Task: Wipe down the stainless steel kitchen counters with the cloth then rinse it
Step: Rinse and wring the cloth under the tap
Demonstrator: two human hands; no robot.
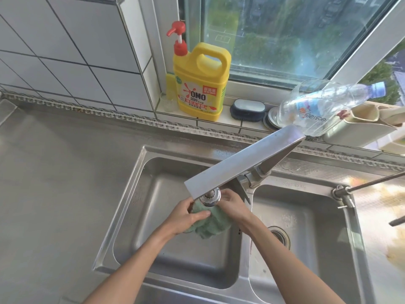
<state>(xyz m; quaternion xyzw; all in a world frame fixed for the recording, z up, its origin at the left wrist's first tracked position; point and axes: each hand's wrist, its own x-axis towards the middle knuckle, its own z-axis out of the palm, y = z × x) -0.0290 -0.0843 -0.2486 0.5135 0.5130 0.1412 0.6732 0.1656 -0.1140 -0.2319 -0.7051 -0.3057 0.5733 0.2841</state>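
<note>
faucet hiding cloth top, right hand fingers

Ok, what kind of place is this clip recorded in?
Most likely a home kitchen: a stainless steel double sink with a faucet, a yellow dish detergent bottle on the tiled windowsill, and both hands holding a green cloth under the spout.

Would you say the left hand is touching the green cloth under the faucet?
Touching. In the head view, the left hand grips the green cloth, its thumb pressed across the bunched fabric just below the faucet head.
</note>
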